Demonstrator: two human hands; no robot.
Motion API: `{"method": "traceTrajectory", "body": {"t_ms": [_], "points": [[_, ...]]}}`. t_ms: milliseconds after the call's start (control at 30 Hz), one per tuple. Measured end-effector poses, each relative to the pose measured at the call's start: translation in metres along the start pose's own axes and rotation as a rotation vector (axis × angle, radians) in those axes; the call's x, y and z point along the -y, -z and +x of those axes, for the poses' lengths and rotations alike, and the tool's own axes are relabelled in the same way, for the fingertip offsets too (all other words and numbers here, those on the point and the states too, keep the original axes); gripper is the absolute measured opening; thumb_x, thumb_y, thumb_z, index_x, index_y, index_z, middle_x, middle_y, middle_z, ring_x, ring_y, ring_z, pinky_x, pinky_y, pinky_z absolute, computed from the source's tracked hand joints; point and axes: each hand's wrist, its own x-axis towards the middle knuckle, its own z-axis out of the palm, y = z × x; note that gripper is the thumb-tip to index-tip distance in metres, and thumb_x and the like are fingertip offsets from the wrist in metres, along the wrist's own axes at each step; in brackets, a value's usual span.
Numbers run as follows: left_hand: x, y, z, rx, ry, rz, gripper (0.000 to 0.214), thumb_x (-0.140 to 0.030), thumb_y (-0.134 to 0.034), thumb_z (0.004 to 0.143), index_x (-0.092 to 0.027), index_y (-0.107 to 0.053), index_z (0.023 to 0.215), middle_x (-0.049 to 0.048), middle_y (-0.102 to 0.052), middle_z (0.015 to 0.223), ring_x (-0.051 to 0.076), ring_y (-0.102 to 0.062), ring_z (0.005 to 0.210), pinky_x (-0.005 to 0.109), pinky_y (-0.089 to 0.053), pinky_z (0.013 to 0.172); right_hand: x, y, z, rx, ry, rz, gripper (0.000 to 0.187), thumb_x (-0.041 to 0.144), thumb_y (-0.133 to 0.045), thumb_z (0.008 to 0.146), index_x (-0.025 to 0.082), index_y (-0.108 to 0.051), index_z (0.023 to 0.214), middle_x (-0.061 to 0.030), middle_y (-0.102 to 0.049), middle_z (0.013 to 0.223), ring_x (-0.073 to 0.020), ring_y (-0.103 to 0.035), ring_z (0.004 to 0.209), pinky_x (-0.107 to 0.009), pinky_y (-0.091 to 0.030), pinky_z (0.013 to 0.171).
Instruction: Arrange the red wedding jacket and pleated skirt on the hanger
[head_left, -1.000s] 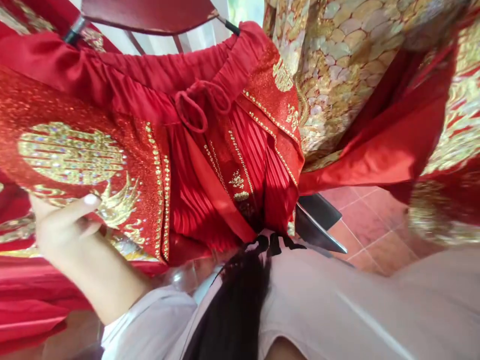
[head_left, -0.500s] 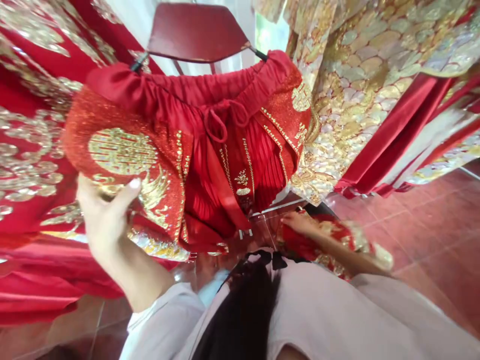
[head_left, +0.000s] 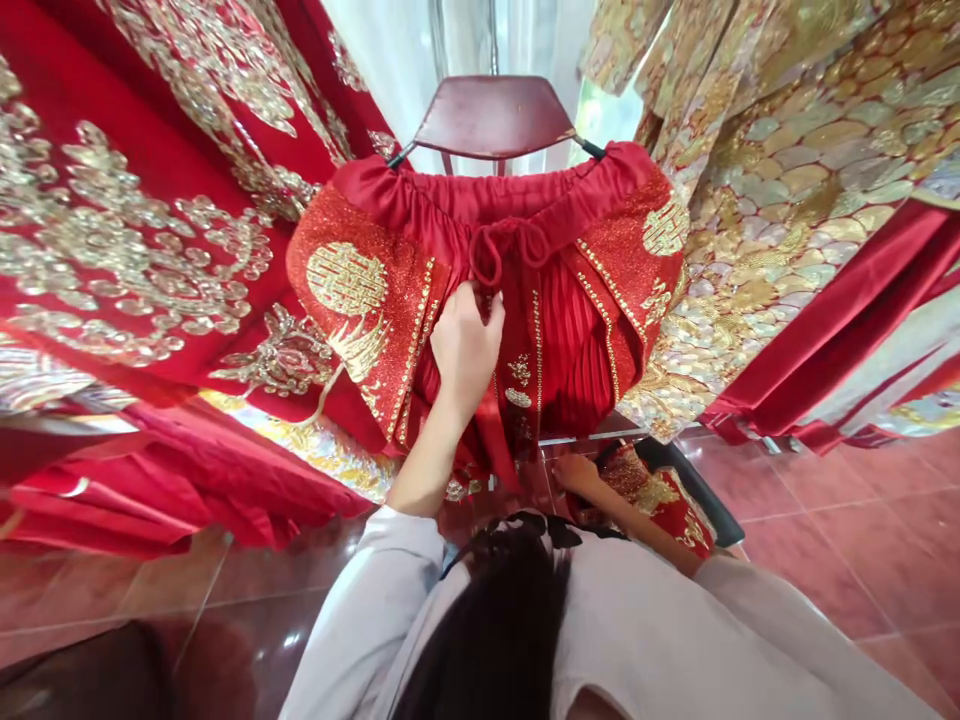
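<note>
A red skirt (head_left: 592, 340) hangs in front of me, with a gathered waistband, a tied drawstring (head_left: 486, 255), pleats and gold embroidered panels. Just below the bow, my left hand (head_left: 466, 345) touches the skirt's front. Its thumb is apart from the bent fingers, and the fingertips are partly hidden. Low down, near the hem, my right hand (head_left: 576, 473) has its fingers curled in; what they hold is hard to see. Beside and under my right forearm lies a red and gold embroidered piece (head_left: 675, 510).
A dark red hanger (head_left: 495, 115) bears the skirt. Red garments with silver-gold beading (head_left: 172, 260) hang at left, gold scale-patterned ones (head_left: 765, 210) at right. A black edge (head_left: 709, 500) shows near the right forearm, above the red tiled floor (head_left: 825, 560).
My left hand has moved from the skirt's left panel to its middle, under the bow. The view has shifted, so the skirt sits farther right. My right hand stays low.
</note>
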Motion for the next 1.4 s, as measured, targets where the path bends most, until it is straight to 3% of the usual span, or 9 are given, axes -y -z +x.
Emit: {"method": "traceTrajectory", "body": {"t_ms": [133,333,633,733,900,1000,1133,1233,1400], "points": [[0.002,-0.007,0.017,-0.065,-0.001,0.062,0.017,-0.026,-0.050,0.088,-0.015,-0.059,0.097,0.0086,-0.064,0.092,0.022,-0.062,0.089,0.034,-0.050,0.083,0.022,0.028,0.003,-0.043,0.067,-0.019,0.037,0.039,-0.046,0.095,0.011,-0.054,0.119,-0.0099,-0.057,0.112,-0.0173,-0.058,0.103,-0.039,-0.049,0.090],[-0.001,0.002,0.025,0.027,-0.039,0.146,0.041,-0.024,-0.037,0.093,-0.018,-0.044,0.132,0.0118,-0.057,0.114,0.021,-0.060,0.093,0.029,-0.049,0.078,0.050,0.037,-0.013,-0.005,0.179,-0.025,0.037,0.039,-0.047,0.094,0.011,-0.056,0.116,-0.0099,-0.058,0.112,-0.0170,-0.058,0.103,-0.039,-0.049,0.091],[-0.019,0.011,0.024,0.108,0.020,0.313,0.024,-0.028,-0.044,0.093,-0.014,-0.062,0.101,0.0124,-0.061,0.103,0.023,-0.062,0.085,0.032,-0.048,0.071,0.079,0.064,-0.052,-0.017,0.387,-0.015,0.028,0.035,-0.049,0.091,0.017,-0.065,0.105,-0.0088,-0.065,0.106,-0.0207,-0.063,0.100,-0.029,-0.048,0.081],[-0.021,0.016,0.003,0.306,-0.048,0.373,0.033,-0.028,-0.033,0.097,-0.013,-0.062,0.096,0.0126,-0.062,0.099,0.023,-0.064,0.084,0.031,-0.048,0.069,0.071,0.111,-0.086,-0.253,0.490,0.097,0.034,0.040,-0.037,0.095,0.023,-0.062,0.113,-0.0040,-0.066,0.105,-0.0179,-0.063,0.096,-0.028,-0.047,0.080],[0.000,0.006,-0.049,0.810,-0.129,0.519,0.032,-0.019,-0.036,0.095,-0.010,-0.066,0.100,0.0159,-0.065,0.095,0.026,-0.067,0.085,0.031,-0.051,0.067,0.048,0.213,-0.113,-1.339,0.871,0.364,0.032,0.030,-0.036,0.095,0.014,-0.063,0.100,-0.0096,-0.065,0.101,-0.0177,-0.061,0.095,-0.034,-0.045,0.088],[0.017,-0.001,-0.075,0.944,-0.138,0.554,0.024,-0.006,-0.047,0.086,-0.007,-0.070,0.087,0.0163,-0.066,0.082,0.026,-0.068,0.078,0.028,-0.051,0.064,0.049,0.261,-0.099,-1.433,1.128,0.193,0.030,0.027,-0.034,0.095,0.017,-0.061,0.104,-0.0083,-0.061,0.110,-0.0193,-0.054,0.112,-0.041,-0.038,0.100],[0.016,0.013,-0.081,1.013,-0.179,0.563,0.019,-0.006,-0.053,0.083,-0.008,-0.071,0.077,0.0152,-0.065,0.072,0.028,-0.068,0.075,0.030,-0.051,0.063,0.064,0.289,-0.075,-1.317,1.098,0.007,0.033,0.030,-0.032,0.096,0.021,-0.057,0.116,-0.0057,-0.059,0.114,-0.0213,-0.046,0.119,-0.048,-0.025,0.106],[-0.004,0.038,-0.053,0.941,-0.241,0.528,0.028,-0.030,-0.049,0.091,-0.012,-0.070,0.089,0.0154,-0.066,0.083,0.028,-0.066,0.082,0.035,-0.051,0.071,0.068,0.288,-0.066,-1.285,1.024,-0.045,0.036,0.039,-0.041,0.092,0.020,-0.058,0.118,-0.0063,-0.060,0.107,-0.0221,-0.047,0.110,-0.051,-0.022,0.105],[-0.028,0.061,0.014,0.319,-0.484,0.347,0.040,-0.032,-0.050,0.090,-0.015,-0.053,0.125,0.0154,-0.054,0.123,0.031,-0.044,0.122,0.051,-0.029,0.108,0.052,0.285,-0.066,-1.168,1.066,-0.063,0.027,0.035,-0.048,0.087,0.020,-0.068,0.095,-0.0019,-0.056,0.086,-0.0191,-0.047,0.102,-0.051,-0.018,0.103]]}}
